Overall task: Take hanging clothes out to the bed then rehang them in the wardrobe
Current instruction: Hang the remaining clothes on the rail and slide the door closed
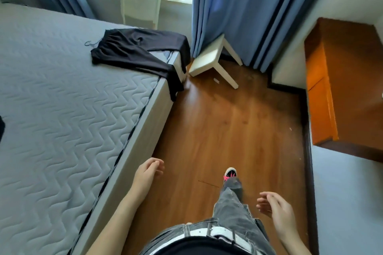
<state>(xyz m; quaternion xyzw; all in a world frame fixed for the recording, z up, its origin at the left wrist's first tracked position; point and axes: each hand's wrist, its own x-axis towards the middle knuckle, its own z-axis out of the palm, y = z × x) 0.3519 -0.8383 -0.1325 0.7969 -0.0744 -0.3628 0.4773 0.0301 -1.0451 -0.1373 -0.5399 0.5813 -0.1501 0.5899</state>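
Lying across the bed (62, 99) corner in the upper left of the frame, black trousers (136, 51) on a hanger drape over its edge. Left hand (148, 172) and right hand (277, 211), bottom of frame, hang open and empty above the floor.

black trousers (132, 51), grey zigzag-quilted bed (62, 109), blue curtains (238, 10)

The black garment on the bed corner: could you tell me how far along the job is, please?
Done: one black garment, hanger hook showing, lies on the bed, partly draped over its corner. In hand: nothing; the left hand and right hand are open and empty. Left: rehanging it; the wardrobe is not clearly in view.
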